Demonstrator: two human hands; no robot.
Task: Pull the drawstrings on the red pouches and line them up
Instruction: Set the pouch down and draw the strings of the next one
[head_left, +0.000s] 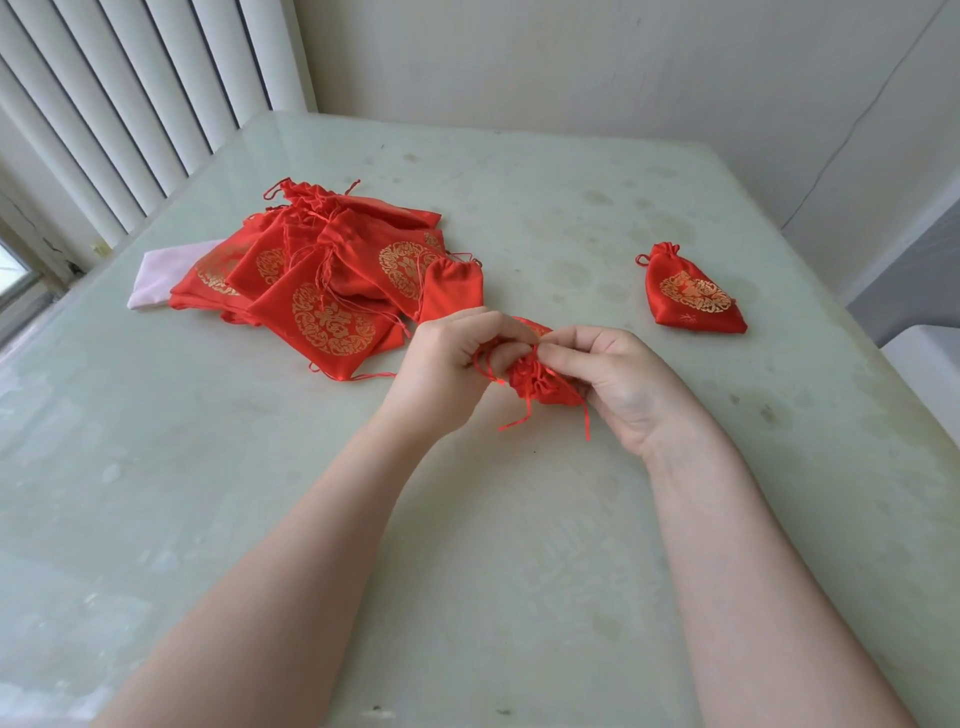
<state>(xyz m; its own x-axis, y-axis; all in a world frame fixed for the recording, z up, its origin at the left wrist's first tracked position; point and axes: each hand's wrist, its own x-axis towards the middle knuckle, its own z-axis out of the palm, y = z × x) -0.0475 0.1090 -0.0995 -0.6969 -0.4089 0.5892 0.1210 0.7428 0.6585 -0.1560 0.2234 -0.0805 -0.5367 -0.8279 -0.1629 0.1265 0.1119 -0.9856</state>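
Note:
A red satin pouch (540, 382) with its mouth gathered hangs between my hands above the middle of the table. My left hand (447, 358) pinches its red drawstring on the left side. My right hand (618, 376) pinches the gathered mouth from the right, and loose cord ends dangle below. Further left lies a pile of several red pouches (322, 280) with gold round emblems, overlapping one another. One cinched red pouch (693, 296) lies alone at the right of the table, its neck pointing away from me.
The pale green table (467, 545) has worn marks. A pink cloth piece (161, 278) sticks out from under the pile's left side. White vertical blinds (156, 88) stand at the back left, a white wall behind, and grey furniture (914, 291) at the right.

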